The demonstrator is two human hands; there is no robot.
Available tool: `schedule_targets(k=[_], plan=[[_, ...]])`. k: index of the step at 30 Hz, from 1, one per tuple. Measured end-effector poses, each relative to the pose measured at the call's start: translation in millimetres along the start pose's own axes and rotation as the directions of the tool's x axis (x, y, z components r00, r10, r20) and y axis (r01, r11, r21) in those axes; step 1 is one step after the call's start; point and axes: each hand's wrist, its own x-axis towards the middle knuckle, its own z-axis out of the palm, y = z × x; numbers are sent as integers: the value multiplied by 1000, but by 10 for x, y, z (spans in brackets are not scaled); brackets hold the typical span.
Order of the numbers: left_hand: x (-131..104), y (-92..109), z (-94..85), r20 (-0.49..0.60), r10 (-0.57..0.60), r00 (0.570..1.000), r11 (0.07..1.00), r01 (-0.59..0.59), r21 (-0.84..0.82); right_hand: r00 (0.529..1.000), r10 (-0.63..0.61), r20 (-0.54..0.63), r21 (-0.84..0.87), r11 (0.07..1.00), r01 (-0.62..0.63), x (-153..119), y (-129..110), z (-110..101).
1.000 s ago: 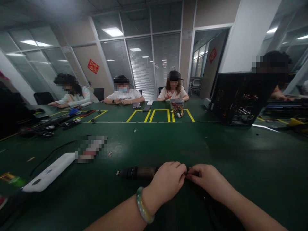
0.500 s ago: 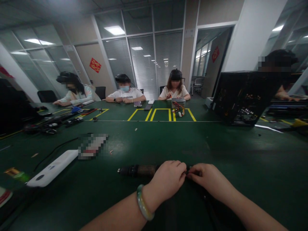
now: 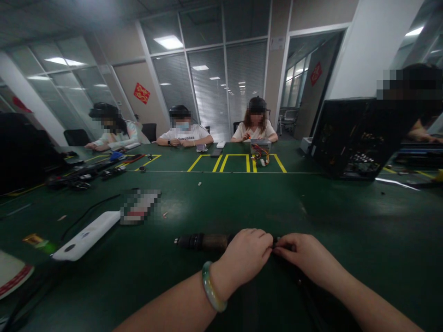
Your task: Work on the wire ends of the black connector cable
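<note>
An electric screwdriver (image 3: 214,242), dark with a brownish band, lies sideways on the green table, its metal tip pointing left. My left hand (image 3: 247,249), with a jade-coloured bangle (image 3: 212,286) at the wrist, is closed around its rear part. At the tool's right end, my right hand (image 3: 297,249) pinches with thumb and index finger. What lies between those fingertips is mostly covered; a dark cable (image 3: 300,282) leads away below them toward me.
A white power strip (image 3: 90,235), a blurred-out flat item (image 3: 141,207) and a green bottle with a gold cap (image 3: 39,242) lie to the left. Across the table several people sit near a power supply unit (image 3: 260,146). A black computer case (image 3: 360,138) stands at right.
The whole view has shifted slightly, so things appear a little further right. Both hands keep nearly the same grip at the screwdriver's rear end.
</note>
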Motion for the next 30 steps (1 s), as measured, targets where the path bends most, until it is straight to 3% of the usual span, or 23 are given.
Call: schedule_targets(k=[23, 30], plan=[[3, 8, -3, 27, -45, 999, 999, 44, 11, 1000, 12, 1, -9, 1000, -12, 23, 24, 25], [-14, -9, 26, -19, -30, 999, 999, 29, -22, 1000, 5, 1, -9, 1000, -5, 3, 18, 14]])
